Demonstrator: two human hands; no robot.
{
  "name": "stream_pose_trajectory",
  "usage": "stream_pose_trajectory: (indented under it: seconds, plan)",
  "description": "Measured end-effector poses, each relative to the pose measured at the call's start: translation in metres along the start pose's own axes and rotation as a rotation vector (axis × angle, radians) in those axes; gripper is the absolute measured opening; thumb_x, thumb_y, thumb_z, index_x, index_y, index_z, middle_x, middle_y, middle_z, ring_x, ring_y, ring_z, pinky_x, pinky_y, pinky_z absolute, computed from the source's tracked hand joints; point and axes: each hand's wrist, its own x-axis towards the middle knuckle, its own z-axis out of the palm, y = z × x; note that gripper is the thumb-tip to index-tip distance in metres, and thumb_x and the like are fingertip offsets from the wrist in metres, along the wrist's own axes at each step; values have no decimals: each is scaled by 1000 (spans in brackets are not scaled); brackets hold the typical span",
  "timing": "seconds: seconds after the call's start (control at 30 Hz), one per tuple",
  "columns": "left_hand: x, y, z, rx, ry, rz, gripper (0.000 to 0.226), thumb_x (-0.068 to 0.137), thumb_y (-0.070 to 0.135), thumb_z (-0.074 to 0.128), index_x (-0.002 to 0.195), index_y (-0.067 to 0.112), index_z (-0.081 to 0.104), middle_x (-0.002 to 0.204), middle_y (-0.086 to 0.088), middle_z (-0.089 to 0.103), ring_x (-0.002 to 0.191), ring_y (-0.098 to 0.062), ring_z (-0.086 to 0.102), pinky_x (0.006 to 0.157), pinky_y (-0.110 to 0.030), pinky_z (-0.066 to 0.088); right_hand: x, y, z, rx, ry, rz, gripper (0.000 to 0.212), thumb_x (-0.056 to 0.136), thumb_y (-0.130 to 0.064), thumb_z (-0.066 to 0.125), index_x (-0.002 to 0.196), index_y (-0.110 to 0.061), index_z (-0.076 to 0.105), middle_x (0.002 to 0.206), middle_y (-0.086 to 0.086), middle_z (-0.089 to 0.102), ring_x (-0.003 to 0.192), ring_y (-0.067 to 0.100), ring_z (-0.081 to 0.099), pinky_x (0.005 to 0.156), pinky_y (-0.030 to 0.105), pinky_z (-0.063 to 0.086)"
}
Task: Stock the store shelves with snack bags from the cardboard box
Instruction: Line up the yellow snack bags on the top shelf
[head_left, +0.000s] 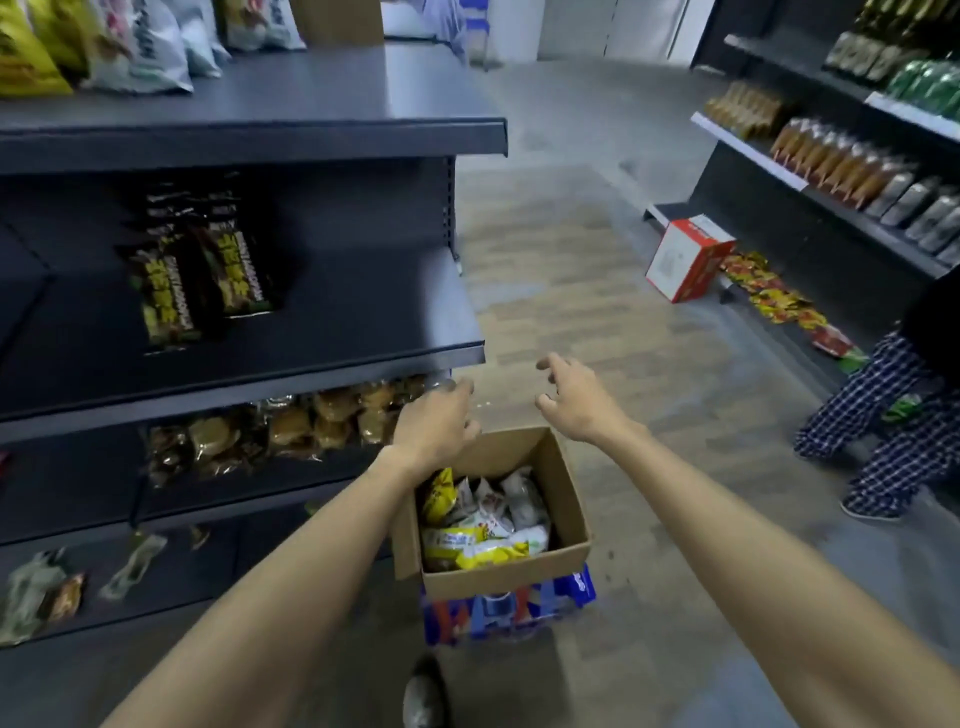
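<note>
Your two bare arms reach forward over an open cardboard box (563, 499), which serves here as the landmark. It sits on the floor on top of a blue printed pack (519, 613). Inside the box lie the snack bags (483, 525), a loose heap of yellow and white packets.

Your left hand (436, 423) hangs just above the box's far left corner, fingers loosely curled downward and holding nothing. Your right hand (574, 397) hovers above and beyond the box's far right corner, fingers spread and relaxed, also empty.

Left of the box stands a dark shelf unit (291, 332). On the shelf above box height lie black and yellow bags (202, 270). On the shelf level with your left hand sit clear packs of brown buns (311, 421).

Far beyond the box to the right, a red and white carton (688, 257) rests on the floor. To the right of the box stands another person's legs in checked trousers (883, 431).
</note>
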Motion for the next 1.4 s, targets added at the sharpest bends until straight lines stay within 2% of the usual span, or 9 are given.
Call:
stream_pose_trajectory:
  seconds: [0.1, 0.27, 0.4, 0.53, 0.67, 0.77, 0.97, 1.17, 1.4]
  plan:
    - [-2, -11, 40, -50, -84, -41, 42, 87, 26, 50, 127, 14, 44, 108, -9, 57, 89, -32, 60, 71, -45, 53, -1, 24, 36, -11, -77, 81, 44, 90, -22, 57, 132, -12, 49, 126, 16, 56, 120, 33, 50, 100, 39, 41]
    - [-6, -32, 97, -94, -162, -80, 17, 84, 29, 53, 86, 18, 40, 79, -2, 48, 67, -25, 51, 55, -36, 44, -8, 52, 91, -10, -215, 222, 41, 88, -24, 59, 125, -9, 51, 121, 19, 60, 114, 35, 55, 93, 39, 47]
    - [-6, -48, 136, -138, -177, -99, 19, 85, 24, 52, 79, 16, 36, 70, 2, 37, 66, -22, 43, 63, -38, 41, -15, 71, 131, -4, -290, 298, 40, 89, -24, 60, 125, -8, 52, 120, 18, 59, 114, 35, 54, 91, 37, 45]
    - [-4, -63, 181, -200, -243, -208, 18, 86, 25, 56, 91, 19, 40, 87, 0, 42, 80, -25, 52, 58, -32, 35, -18, 90, 172, -6, -353, 382, 37, 90, -25, 59, 122, -9, 52, 118, 16, 53, 110, 35, 53, 91, 39, 45]
    - [1, -74, 220, -143, -400, -240, 40, 88, 25, 60, 125, 15, 48, 115, -7, 55, 105, -29, 56, 71, -33, 41, -16, 107, 203, -14, -464, 392, 44, 90, -27, 61, 132, -16, 50, 125, 14, 53, 115, 33, 54, 94, 37, 44]
    - [6, -80, 250, -118, -569, -304, 47, 86, 23, 60, 131, 16, 47, 125, -9, 55, 112, -30, 55, 79, -35, 45, -5, 121, 229, -41, -567, 387, 44, 87, -24, 63, 129, -22, 52, 127, 12, 55, 115, 31, 55, 91, 36, 46]
    - [19, -80, 308, -160, -831, -482, 72, 74, 50, 76, 130, 15, 48, 132, -9, 47, 120, -27, 49, 92, -35, 44, 15, 147, 279, -137, -682, 447, 49, 85, -16, 58, 131, -29, 47, 133, 10, 54, 118, 32, 56, 92, 38, 46]
    - [27, -87, 335, -189, -728, -547, 61, 67, 33, 82, 116, 16, 49, 118, -11, 52, 105, -29, 53, 77, -32, 44, 41, 171, 300, -80, -659, 413, 58, 82, -28, 69, 135, -29, 45, 134, 9, 53, 120, 32, 54, 93, 39, 47]
    - [48, -88, 342, -272, -215, -684, 57, 74, 39, 80, 112, 7, 53, 118, -13, 57, 108, -32, 56, 84, -37, 45, 58, 180, 307, -99, -360, 302, 43, 91, -33, 63, 125, -15, 45, 125, 12, 44, 105, 39, 57, 79, 43, 45]
